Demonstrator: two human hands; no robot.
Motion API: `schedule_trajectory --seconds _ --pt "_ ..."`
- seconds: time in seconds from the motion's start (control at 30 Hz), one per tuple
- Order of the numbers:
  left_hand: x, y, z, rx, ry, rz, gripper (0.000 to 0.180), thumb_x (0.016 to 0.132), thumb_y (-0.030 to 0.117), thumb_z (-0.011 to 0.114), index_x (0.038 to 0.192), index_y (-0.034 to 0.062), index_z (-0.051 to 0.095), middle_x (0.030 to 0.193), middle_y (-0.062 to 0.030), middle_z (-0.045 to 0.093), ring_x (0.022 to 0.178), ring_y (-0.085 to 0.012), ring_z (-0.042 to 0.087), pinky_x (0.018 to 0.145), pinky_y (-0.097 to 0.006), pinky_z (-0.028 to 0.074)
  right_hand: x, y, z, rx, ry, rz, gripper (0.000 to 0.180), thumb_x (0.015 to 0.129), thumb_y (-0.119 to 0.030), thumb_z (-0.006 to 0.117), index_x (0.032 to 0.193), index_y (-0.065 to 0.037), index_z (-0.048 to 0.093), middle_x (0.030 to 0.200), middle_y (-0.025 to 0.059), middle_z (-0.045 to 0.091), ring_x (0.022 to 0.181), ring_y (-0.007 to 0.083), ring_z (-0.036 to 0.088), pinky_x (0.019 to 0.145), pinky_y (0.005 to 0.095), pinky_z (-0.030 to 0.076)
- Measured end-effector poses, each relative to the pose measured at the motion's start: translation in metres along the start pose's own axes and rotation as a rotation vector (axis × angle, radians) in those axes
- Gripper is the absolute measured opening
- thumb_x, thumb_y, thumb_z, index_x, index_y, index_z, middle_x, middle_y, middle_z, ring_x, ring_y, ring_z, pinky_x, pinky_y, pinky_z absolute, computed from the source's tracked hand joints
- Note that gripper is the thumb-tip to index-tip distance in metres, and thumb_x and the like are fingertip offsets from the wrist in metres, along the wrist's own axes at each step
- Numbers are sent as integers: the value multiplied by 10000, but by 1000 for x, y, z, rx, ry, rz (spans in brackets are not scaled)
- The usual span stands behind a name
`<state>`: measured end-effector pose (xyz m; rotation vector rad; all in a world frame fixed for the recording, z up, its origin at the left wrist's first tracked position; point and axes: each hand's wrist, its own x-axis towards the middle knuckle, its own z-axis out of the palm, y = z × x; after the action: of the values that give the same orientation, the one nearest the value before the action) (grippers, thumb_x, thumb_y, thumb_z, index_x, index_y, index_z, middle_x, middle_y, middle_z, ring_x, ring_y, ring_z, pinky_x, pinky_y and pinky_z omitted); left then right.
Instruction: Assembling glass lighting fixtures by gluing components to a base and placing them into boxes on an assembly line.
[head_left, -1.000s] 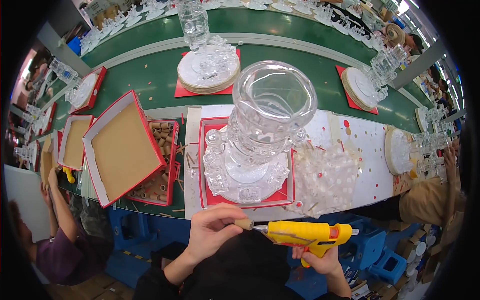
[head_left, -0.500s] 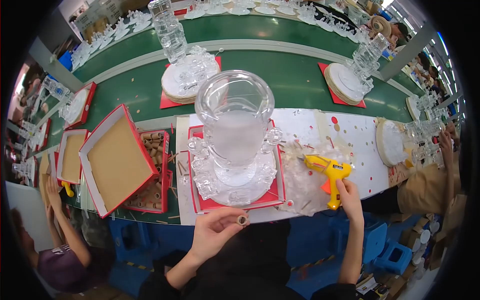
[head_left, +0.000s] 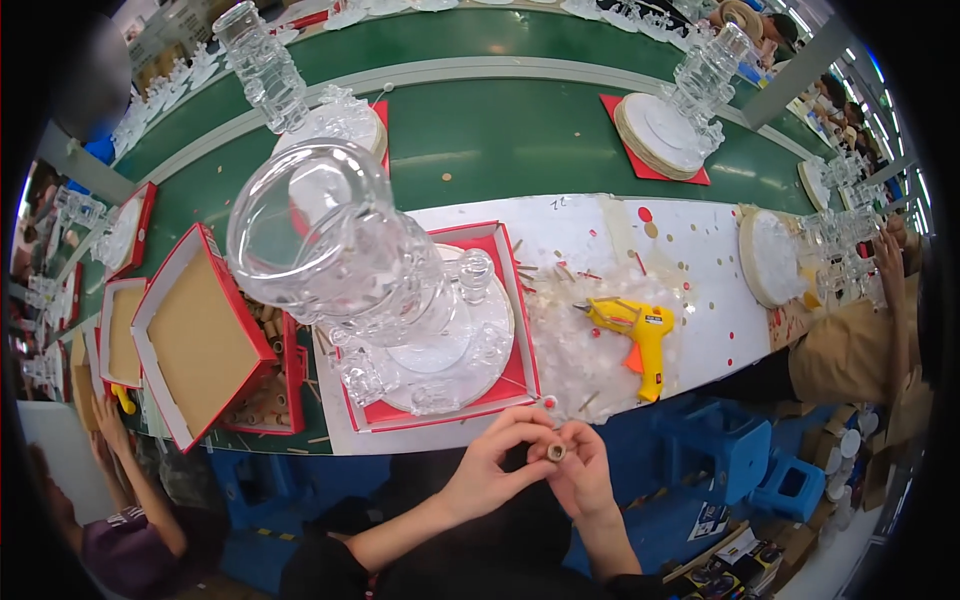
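Both my hands meet just below the table's front edge. My left hand [head_left: 492, 462] and my right hand [head_left: 583, 470] pinch a small brown tube piece [head_left: 556, 452] between their fingertips. Right above them stands a tall clear glass vase-like piece [head_left: 330, 250] on a round clear base [head_left: 455, 360], inside a red tray [head_left: 520, 340]. A yellow glue gun [head_left: 640, 330] lies on a clear plastic sheet to the right of the tray, untouched.
An open red box with a brown lid [head_left: 200, 340] holding small tubes sits at the left. More glass pieces on round boards [head_left: 655, 130] stand on the green belt [head_left: 500, 130]. Other people work at left [head_left: 110, 430] and right [head_left: 850, 340].
My right hand set the yellow glue gun down on the plastic sheet and came back to my left hand. Both hands now hold the small tube together.
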<state>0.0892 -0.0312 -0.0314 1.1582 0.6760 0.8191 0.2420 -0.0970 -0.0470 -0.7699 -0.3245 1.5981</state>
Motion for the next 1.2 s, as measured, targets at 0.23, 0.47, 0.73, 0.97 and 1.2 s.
schedule_trajectory --seconds 0.23,0.47,0.73,0.97,1.2 --pt "33 0 -14 691 -20 205 422 800 -32 703 1206 12 597 1144 -142 583 980 -271 637 830 -336 523 23 2 -29 -38 300 -169 160 981 -163 594 1102 -64 559 1033 106 663 959 201 657 849 330 545" --pt "33 1 -23 652 -14 177 294 813 -40 684 1102 -2 644 1024 -133 641 914 -285 660 763 -335 541 37 19 -15 84 196 -102 171 986 -180 587 1092 -47 566 1043 113 671 931 197 664 840 328 556" --pt "14 8 -31 631 44 137 297 805 -54 696 1094 7 664 1039 -128 658 898 -248 678 760 -312 560 41 21 -17 81 63 -37 194 977 -184 602 1095 -33 577 1031 109 669 932 199 664 829 331 560" --pt "2 3 -33 581 170 103 314 776 -52 730 1081 2 673 1065 -135 672 852 -224 700 747 -293 560 37 16 -9 -16 40 -5 180 959 -94 610 1113 -3 609 1052 130 680 905 194 666 813 332 553" --pt "1 0 -40 547 181 104 288 771 -54 731 1050 -7 679 1032 -141 696 861 -216 704 756 -289 560 37 8 -9 -391 79 -55 161 929 -6 608 1082 25 646 1004 115 710 843 126 657 710 241 517"
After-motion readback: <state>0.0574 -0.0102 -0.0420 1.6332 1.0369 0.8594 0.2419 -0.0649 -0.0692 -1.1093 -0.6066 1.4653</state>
